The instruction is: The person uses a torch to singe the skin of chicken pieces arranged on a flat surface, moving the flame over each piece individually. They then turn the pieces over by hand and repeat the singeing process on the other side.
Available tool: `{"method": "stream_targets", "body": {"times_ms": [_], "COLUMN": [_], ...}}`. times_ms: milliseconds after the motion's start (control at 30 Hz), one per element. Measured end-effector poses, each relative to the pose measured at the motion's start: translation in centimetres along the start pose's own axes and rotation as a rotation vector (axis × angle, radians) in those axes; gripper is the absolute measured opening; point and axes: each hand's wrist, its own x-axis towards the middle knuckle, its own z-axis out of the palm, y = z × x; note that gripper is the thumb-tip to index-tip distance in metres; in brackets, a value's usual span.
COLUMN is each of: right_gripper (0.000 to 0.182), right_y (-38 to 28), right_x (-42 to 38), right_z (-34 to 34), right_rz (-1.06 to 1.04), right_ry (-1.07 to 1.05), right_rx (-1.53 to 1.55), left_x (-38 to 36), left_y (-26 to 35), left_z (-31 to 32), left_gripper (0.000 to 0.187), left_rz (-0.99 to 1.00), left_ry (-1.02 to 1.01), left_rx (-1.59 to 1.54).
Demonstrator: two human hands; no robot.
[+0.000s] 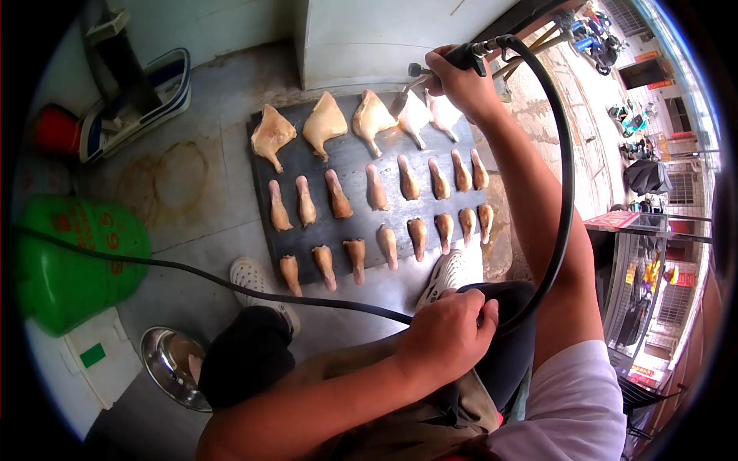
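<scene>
My right hand [467, 86] is wrapped round the handle of a gas torch [466, 57], up at the far right end of a dark tray [292, 127]. Its nozzle points down among the pale leg quarters, close to the third one [372, 119] and the fourth one [416, 121]. No flame can be made out. My left hand [450, 338] is closed on the black hose [567, 184], which runs up to the torch. Two rows of drumsticks [338, 196] lie below the leg quarters, several of them browned.
A green gas cylinder [84, 257] stands at left, with the hose stretching across from it. Below it sits a steel bowl [165, 369]. A blue-and-white basin [173, 84] and a red bucket [58, 129] are at upper left. My white shoes [250, 275] flank the tray's near edge. A street with motorbikes lies right.
</scene>
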Motion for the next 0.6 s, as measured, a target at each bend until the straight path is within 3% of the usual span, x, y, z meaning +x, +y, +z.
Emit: {"method": "stream_targets", "body": {"times_ms": [167, 267, 500, 600], "right_gripper": [0.025, 0.024, 0.027, 0.022], "right_y": [0.3, -0.2, -0.4, 0.7], "right_x": [-1.5, -2.9, -4.6, -5.1], "right_z": [0.5, 0.7, 0.6, 1.6], "right_rz": [0.022, 0.033, 0.057, 0.056], "right_ry": [0.084, 0.177, 0.206, 0.292], "right_rx": [0.121, 0.138, 0.127, 0.317], "left_x": [-0.8, -1.5, -2.4, -2.8], "left_y": [0.1, -0.3, 0.0, 0.0], "left_z": [-0.2, 0.4, 0.1, 0.0], "left_gripper": [0.028, 0.031, 0.031, 0.031], "left_rz": [-0.014, 0.045, 0.042, 0.047], "left_ry": [-0.115, -0.075, -0.153, -0.189], "left_rx": [0.099, 0.057, 0.087, 0.099]}}
